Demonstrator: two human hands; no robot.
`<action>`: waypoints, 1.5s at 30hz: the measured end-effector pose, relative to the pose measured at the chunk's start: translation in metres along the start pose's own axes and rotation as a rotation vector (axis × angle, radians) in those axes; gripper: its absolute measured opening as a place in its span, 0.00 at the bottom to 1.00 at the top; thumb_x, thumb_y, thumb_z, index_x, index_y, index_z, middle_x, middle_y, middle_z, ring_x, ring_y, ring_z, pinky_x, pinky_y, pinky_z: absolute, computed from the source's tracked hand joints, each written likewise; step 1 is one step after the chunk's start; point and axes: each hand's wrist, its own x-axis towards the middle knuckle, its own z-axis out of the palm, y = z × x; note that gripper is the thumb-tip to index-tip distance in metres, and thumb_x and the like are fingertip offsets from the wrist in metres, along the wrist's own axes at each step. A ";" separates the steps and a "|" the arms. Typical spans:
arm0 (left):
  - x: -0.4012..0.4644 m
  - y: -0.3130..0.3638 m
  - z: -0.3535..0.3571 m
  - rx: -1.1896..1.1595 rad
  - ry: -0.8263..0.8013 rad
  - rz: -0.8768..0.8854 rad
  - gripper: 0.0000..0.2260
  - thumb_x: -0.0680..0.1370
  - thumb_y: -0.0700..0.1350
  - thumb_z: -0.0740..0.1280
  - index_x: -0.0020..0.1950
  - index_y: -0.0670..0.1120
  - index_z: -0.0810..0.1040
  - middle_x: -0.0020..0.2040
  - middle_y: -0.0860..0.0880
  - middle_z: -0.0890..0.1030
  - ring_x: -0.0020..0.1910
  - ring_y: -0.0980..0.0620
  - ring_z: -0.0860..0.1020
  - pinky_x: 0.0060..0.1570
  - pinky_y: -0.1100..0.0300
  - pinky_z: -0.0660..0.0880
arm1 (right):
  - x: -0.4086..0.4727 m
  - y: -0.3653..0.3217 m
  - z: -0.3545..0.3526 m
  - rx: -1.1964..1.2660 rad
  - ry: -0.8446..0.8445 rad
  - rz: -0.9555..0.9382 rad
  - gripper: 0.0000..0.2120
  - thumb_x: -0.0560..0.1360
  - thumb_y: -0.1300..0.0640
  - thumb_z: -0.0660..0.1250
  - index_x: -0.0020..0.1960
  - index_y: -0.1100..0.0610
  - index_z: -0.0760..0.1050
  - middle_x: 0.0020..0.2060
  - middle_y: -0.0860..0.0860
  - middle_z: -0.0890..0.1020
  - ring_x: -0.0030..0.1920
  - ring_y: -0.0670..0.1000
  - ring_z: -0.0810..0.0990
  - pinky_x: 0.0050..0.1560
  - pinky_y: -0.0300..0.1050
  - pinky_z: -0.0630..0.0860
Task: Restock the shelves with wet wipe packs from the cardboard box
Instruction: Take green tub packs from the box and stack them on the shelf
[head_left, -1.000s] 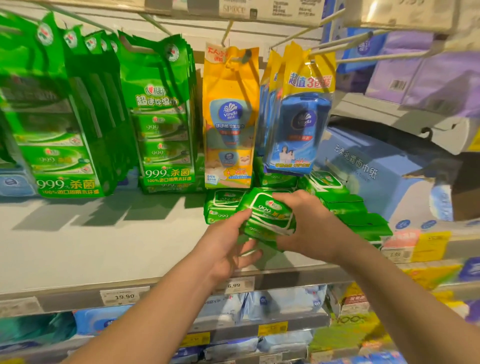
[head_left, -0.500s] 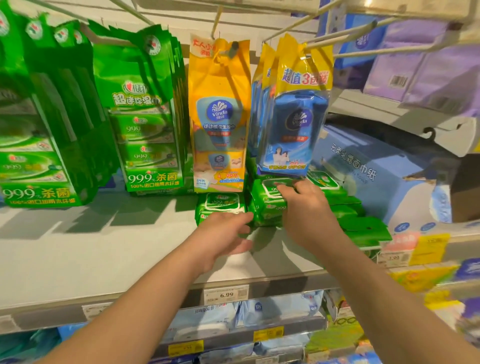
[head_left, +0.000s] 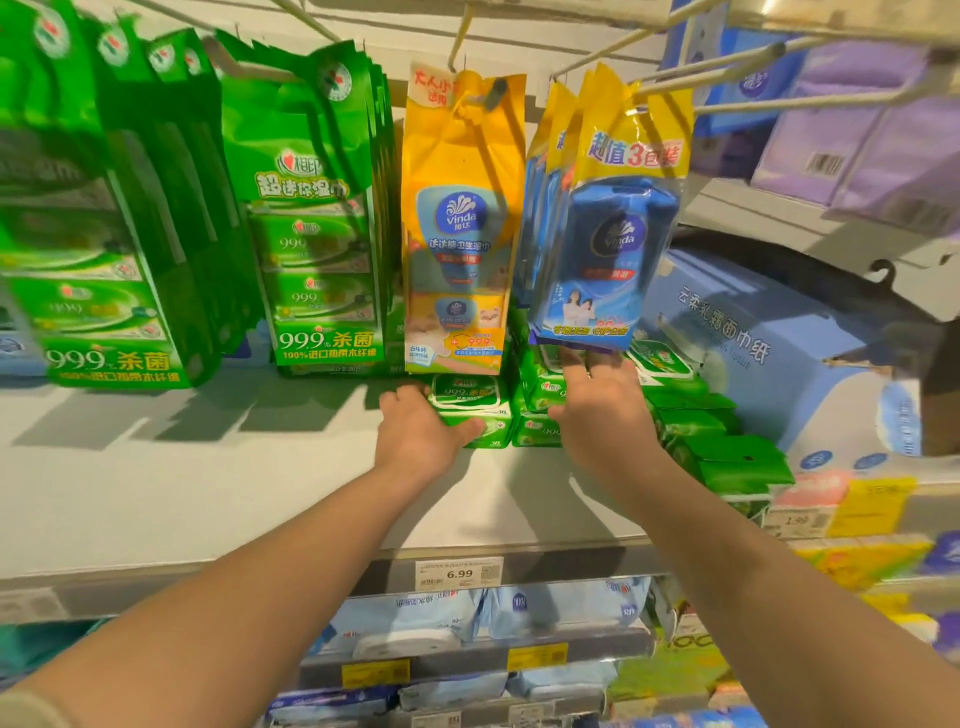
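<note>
Toward the shelf's (head_left: 208, 493) back edge, left hand (head_left: 415, 434) is gripping a soft, light green wipe pack (head_left: 470, 410) by its side; right hand (head_left: 597, 410) is pressing flat-fingered on the neighbouring stack (head_left: 540, 421).

right fingertips (head_left: 582, 364) — hidden under blue pack (head_left: 602, 260) | far-left packs (head_left: 78, 291) — blurred

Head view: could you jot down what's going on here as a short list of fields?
place: shop shelf
left hand: grips the left stack of green wipe packs
right hand: fingers straight, pressing on the right stack of green packs
above: hanging yellow pack and blue pack
price tag: 6.99
</note>
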 end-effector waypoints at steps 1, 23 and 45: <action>-0.001 0.000 -0.001 0.011 -0.008 0.004 0.37 0.67 0.58 0.78 0.68 0.42 0.68 0.65 0.43 0.70 0.64 0.45 0.70 0.64 0.51 0.71 | -0.002 -0.001 0.000 0.018 -0.006 0.009 0.32 0.72 0.48 0.75 0.67 0.68 0.74 0.50 0.66 0.80 0.57 0.68 0.78 0.63 0.66 0.71; -0.204 -0.050 -0.154 0.365 -0.156 0.216 0.38 0.72 0.75 0.49 0.79 0.59 0.58 0.78 0.51 0.63 0.75 0.41 0.60 0.70 0.42 0.61 | -0.193 -0.090 -0.157 0.230 -0.337 0.107 0.33 0.81 0.30 0.49 0.80 0.44 0.61 0.80 0.53 0.65 0.77 0.59 0.65 0.73 0.62 0.67; -0.360 -0.382 -0.155 0.457 -0.274 -0.304 0.44 0.67 0.79 0.45 0.76 0.58 0.63 0.77 0.47 0.65 0.74 0.42 0.64 0.72 0.45 0.60 | -0.353 -0.306 0.025 0.443 -0.626 -0.458 0.44 0.71 0.21 0.42 0.80 0.42 0.60 0.76 0.54 0.70 0.76 0.58 0.67 0.69 0.63 0.71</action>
